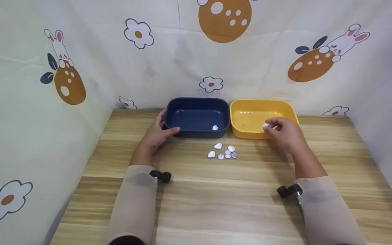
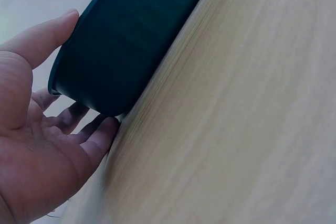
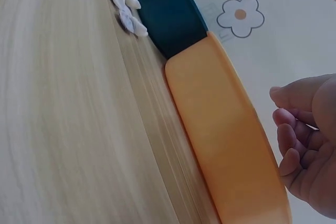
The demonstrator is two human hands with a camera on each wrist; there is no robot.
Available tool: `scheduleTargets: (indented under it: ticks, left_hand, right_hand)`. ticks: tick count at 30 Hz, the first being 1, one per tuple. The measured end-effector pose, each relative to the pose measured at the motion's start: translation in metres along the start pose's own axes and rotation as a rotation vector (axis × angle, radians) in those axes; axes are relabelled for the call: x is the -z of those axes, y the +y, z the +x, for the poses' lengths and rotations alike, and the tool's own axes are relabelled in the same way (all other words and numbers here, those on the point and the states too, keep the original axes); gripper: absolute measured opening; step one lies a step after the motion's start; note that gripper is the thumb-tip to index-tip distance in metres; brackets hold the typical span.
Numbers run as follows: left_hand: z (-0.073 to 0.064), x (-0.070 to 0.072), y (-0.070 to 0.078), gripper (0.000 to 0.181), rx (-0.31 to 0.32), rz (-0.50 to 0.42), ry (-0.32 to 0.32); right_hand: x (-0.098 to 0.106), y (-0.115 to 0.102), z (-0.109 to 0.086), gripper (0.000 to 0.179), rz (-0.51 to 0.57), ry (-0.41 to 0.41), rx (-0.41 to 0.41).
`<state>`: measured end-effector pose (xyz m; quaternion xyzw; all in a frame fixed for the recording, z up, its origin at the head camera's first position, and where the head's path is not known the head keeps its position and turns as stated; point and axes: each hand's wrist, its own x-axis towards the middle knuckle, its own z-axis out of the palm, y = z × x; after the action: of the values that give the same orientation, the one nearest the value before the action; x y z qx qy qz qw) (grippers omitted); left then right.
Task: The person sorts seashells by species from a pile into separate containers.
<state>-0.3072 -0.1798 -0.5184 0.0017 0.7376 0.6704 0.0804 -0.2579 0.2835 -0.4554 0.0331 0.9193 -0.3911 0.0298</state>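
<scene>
In the head view my left hand (image 1: 157, 134) holds the left end of a dark blue plastic container (image 1: 197, 133), thumb at the front rim and fingers around its side. One small white shell (image 1: 215, 128) lies inside that container. Over the front part of a yellow container (image 1: 250, 135), my right hand (image 1: 286, 134) pinches another white shell (image 1: 266, 125) between thumb and fingertips. The right wrist view does not show that pinched shell; the other fingers are curled there. Several white and purplish shells (image 1: 221, 156) lie on the table in front of the containers.
The two containers stand side by side at the back of a wood-grain table (image 1: 196, 204). Behind them and along the sides hangs a pale cloth (image 1: 175, 61) printed with rabbits and flowers. Dark wrist-worn cameras (image 1: 162, 176) sit on both sleeves.
</scene>
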Motion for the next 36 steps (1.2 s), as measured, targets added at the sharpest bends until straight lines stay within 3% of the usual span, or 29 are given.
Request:
scheduleTargets:
  ticks: [8, 17, 30, 36]
  left_hand:
    - [-0.001, 0.0, 0.001, 0.108, -0.001, 0.004, 0.003]
    - [0.001, 0.0, 0.0, 0.109, 0.025, -0.002, 0.003]
    - [0.0, -0.001, 0.001, 0.108, 0.014, 0.006, 0.005]
    - [-0.001, -0.001, 0.002, 0.108, 0.018, 0.018, 0.003]
  right_hand:
    - [0.006, 0.006, 0.004, 0.043, 0.028, 0.049, -0.065]
    - [0.006, 0.006, 0.002, 0.044, 0.028, 0.098, -0.029]
    - [0.001, 0.005, 0.002, 0.046, 0.037, 0.099, 0.006]
    - [-0.008, -0.003, 0.0, 0.046, 0.035, 0.053, 0.006]
